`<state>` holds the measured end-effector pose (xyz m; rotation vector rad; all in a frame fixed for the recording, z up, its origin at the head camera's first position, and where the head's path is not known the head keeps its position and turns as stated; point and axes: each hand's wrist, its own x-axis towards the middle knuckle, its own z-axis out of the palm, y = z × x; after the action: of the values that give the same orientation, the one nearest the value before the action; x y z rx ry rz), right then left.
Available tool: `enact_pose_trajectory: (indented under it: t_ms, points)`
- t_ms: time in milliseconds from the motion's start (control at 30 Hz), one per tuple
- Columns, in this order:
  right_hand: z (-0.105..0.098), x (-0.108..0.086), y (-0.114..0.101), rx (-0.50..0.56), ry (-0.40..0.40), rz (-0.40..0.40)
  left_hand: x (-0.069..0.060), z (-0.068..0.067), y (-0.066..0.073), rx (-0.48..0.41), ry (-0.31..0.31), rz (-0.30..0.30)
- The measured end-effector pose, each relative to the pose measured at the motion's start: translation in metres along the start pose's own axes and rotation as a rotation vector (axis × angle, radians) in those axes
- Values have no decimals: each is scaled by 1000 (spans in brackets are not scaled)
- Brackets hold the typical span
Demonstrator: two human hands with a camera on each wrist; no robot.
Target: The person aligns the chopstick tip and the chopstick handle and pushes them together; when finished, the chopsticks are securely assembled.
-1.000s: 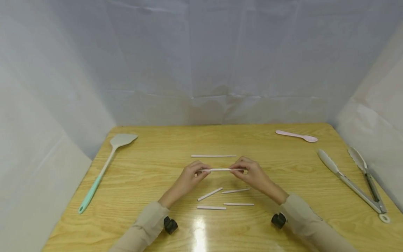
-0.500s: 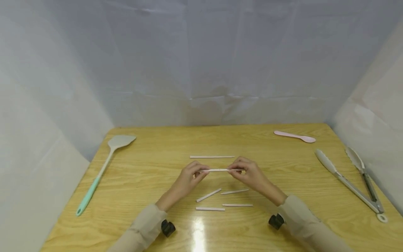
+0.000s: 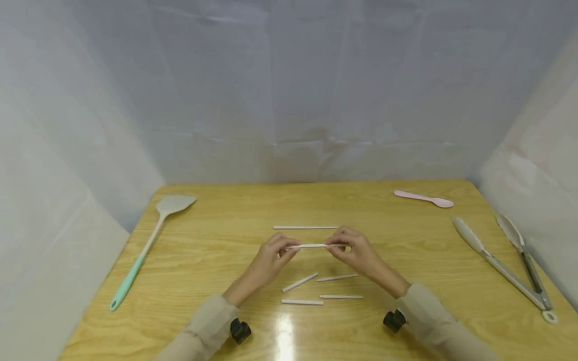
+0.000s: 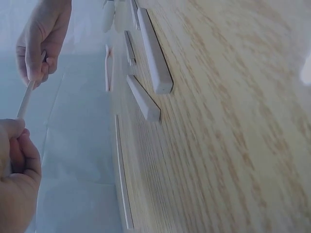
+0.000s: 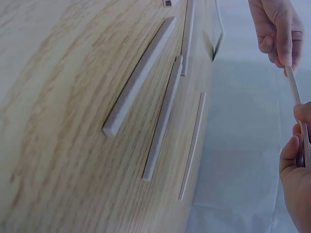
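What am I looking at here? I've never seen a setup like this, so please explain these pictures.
There's no robot: these are a person's bare hands. The wide picture comes from a camera on the head, looking forward and down. The two tilted close-ups come from cameras worn on each wrist.

The left hand and right hand together pinch what looks like one slim pale stick above the wooden table.

On the table, one similar stick lies beyond the hands and four more sticks lie nearer the person. A spatula is at the left; a pink spoon and metal tongs are at the right.
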<state>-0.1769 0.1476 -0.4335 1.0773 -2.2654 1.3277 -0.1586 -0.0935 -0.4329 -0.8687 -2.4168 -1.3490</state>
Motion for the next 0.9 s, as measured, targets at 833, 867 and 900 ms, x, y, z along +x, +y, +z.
enact_pose_trajectory:
  t_ms: [833,867,900]
  points:
    - [6,-5,14,-38,-81,27,-5,-5,-17,6,-106,-122]
    - [5,-5,15,-42,-74,31,-4,-6,-17,10,-112,-126]
    - [5,-5,16,-48,-66,35,-3,-6,-17,15,-116,-129]
